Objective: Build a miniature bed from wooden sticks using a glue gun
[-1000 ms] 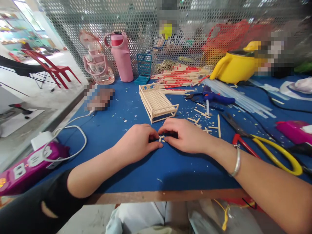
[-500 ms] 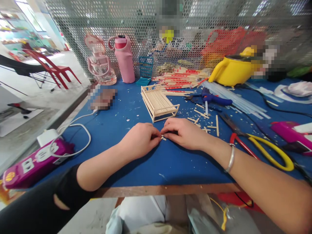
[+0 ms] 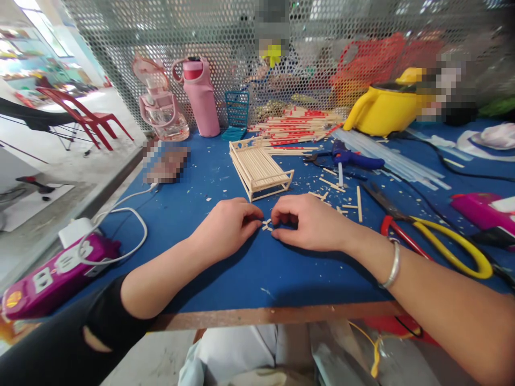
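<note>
Looks from the wearer's head, above the near edge of the blue surface point(image 3: 245, 279). Faces forward and down between both forearms point(image 3: 161, 279). Sits near enough to set left hand point(image 3: 224, 228) and right hand point(image 3: 308, 222) mid-frame, yet reaches perforated mesh point(image 3: 225, 35) behind and, farther left, a red chair point(image 3: 90, 115).

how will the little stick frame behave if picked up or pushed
The little stick frame is probably light, being made of thin sticks. It should stay stiff, as its sticks look joined, but may snap if squeezed. Pushed, it would likely slide rather than tip, since it sits low and wide.
</note>
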Demonstrator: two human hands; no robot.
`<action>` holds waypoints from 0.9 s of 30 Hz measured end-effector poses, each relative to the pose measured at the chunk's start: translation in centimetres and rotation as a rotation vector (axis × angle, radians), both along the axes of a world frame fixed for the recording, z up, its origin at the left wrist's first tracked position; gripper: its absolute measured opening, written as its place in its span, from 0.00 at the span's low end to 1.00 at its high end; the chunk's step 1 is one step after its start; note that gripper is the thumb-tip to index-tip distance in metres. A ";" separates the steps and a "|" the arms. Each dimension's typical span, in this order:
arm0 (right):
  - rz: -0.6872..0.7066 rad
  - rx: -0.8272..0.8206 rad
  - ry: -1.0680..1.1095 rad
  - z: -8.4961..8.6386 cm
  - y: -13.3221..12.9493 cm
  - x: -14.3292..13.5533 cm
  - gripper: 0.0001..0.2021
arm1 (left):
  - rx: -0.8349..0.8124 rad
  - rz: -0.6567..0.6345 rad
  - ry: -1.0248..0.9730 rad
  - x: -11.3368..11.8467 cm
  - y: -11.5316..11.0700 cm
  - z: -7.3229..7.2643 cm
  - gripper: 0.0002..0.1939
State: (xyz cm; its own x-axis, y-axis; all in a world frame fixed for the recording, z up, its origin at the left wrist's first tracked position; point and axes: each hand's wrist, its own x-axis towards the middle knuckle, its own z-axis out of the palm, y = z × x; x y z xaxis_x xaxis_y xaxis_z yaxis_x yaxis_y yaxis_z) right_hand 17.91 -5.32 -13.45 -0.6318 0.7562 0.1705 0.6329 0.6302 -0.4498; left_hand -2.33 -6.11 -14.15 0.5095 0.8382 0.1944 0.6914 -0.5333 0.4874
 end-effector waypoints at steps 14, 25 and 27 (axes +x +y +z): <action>-0.031 -0.051 -0.069 -0.1 0.0 -0.2 0.08 | -0.003 -0.071 0.119 0.5 0.7 -0.4 0.10; -0.032 -0.099 -0.025 0.1 0.1 -0.2 0.07 | 0.049 -0.039 0.048 0.2 0.2 0.3 0.12; -0.053 -0.101 -0.004 0.1 0.2 0.0 0.08 | 0.045 -0.007 0.045 0.1 -0.2 0.5 0.12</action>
State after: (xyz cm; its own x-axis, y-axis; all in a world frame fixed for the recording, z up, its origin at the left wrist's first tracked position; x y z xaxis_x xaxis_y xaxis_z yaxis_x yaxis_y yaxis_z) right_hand 17.91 -5.09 -13.30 -0.5908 0.8018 0.0897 0.6659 0.5474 -0.5068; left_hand -2.20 -6.35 -13.64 0.5245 0.8254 0.2089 0.7083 -0.5591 0.4310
